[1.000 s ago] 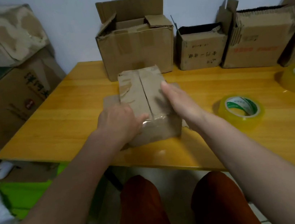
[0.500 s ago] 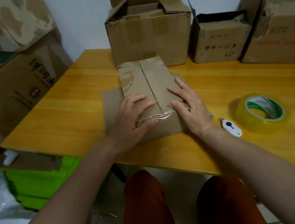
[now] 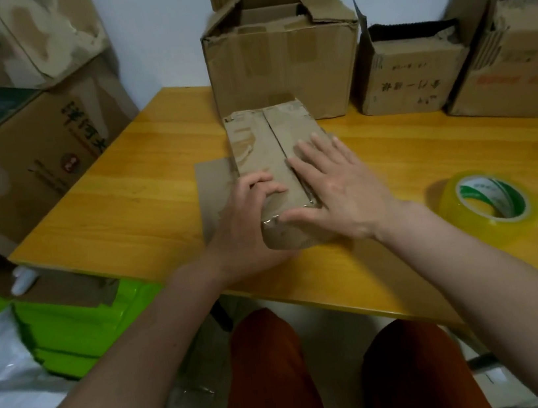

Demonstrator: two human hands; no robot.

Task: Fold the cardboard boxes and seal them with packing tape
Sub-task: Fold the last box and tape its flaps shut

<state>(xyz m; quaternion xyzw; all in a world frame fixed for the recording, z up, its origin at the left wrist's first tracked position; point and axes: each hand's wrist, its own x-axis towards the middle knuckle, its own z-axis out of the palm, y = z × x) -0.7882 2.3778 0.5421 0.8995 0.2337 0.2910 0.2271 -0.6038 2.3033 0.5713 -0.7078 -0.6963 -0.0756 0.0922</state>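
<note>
Four boxes [image 3: 274, 154], two tape rolls [image 3: 488, 200].

A single wide-angle view looks from the person's head, forward and steeply down, over the near edge of the wooden table [image 3: 142, 200] toward the wall behind it. It sits close: both forearms reach in from the bottom corners, the left hand [image 3: 245, 221] and right hand [image 3: 341, 190] lie near the middle of the frame, and the knees show below the table edge. Straight lines bow toward the edges, and no second view shares the scene.
</note>
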